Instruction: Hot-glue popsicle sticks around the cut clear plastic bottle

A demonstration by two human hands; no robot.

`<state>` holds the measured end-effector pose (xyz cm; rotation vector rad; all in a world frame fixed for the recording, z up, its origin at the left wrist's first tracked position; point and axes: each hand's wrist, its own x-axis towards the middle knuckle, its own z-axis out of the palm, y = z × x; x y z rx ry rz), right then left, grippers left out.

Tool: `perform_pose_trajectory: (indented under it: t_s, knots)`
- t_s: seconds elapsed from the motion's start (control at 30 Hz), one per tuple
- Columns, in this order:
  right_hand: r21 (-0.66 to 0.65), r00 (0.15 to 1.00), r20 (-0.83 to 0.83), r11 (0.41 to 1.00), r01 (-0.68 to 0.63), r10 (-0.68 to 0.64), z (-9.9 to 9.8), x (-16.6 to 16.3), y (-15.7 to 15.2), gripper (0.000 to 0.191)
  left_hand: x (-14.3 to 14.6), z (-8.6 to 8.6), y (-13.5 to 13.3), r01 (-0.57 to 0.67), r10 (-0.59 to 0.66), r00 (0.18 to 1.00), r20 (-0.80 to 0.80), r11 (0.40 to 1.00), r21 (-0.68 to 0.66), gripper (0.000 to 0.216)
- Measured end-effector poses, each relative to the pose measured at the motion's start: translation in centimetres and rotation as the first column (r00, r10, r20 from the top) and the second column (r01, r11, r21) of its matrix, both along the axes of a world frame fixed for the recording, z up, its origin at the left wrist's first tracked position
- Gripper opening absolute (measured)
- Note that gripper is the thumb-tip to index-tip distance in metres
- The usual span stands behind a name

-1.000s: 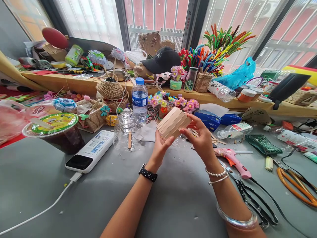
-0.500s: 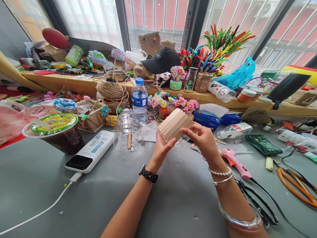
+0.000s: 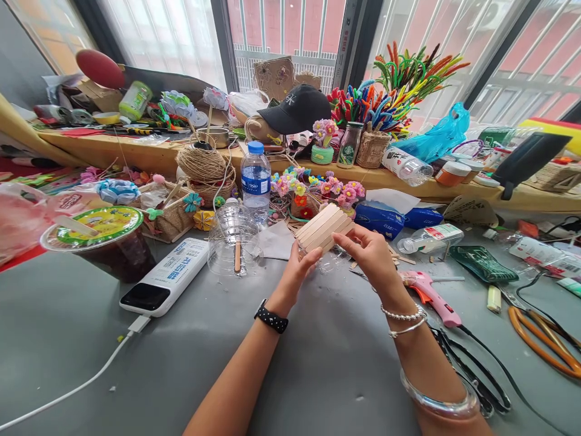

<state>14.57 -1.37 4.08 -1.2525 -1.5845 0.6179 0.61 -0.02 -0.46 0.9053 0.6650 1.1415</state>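
Between my two hands, above the grey table, is a panel of popsicle sticks [image 3: 324, 229] laid side by side. My left hand [image 3: 301, 270] grips its lower left edge, the thumb on the near face and the fingers partly hidden behind. At the right end, my right hand [image 3: 365, 249] pinches the panel's near corner between thumb and fingers. Beyond my left hand lies a cut clear plastic bottle [image 3: 227, 233] with a single popsicle stick [image 3: 237, 257] at it. To the right of my right wrist rests a pink glue gun [image 3: 431, 297].
At the left stand a lidded drink cup [image 3: 104, 242] and a white power bank [image 3: 166, 277] with its cable. A water bottle [image 3: 256, 181] is behind the panel. Orange-handled scissors [image 3: 544, 339] lie at the right. A wooden ledge [image 3: 158, 156] crowded with craft supplies runs along the windows.
The popsicle stick panel has dropped slightly and tilted flatter toward the table. Both hands keep hold of it, the left having shifted a little lower.
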Motion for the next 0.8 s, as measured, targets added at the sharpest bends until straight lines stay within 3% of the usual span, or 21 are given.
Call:
perform_pose_trajectory:
  t_s: [0.23, 0.5, 0.8]
  knots:
    - [0.022, 0.999, 0.008, 0.999, 0.044, -0.044, 0.08, 0.04, -0.1, 0.031, 0.07, -0.47, 0.09, 0.006, -0.006, 1.0, -0.021, 0.999, -0.034, 0.066]
    - [0.013, 1.0, 0.002, 1.0, 0.005, -0.005, -0.12, 0.1, 0.04, 0.026, 0.15, -0.55, -0.04, -0.009, 0.006, 0.999, -0.044, 0.998, -0.062, 0.065]
    - [0.049, 0.999, 0.026, 0.998, 0.033, -0.034, 0.3, -0.07, -0.15, 0.03, 0.15, -0.53, -0.09, -0.089, 0.093, 0.992, -0.084, 0.995, 0.052, 0.066]
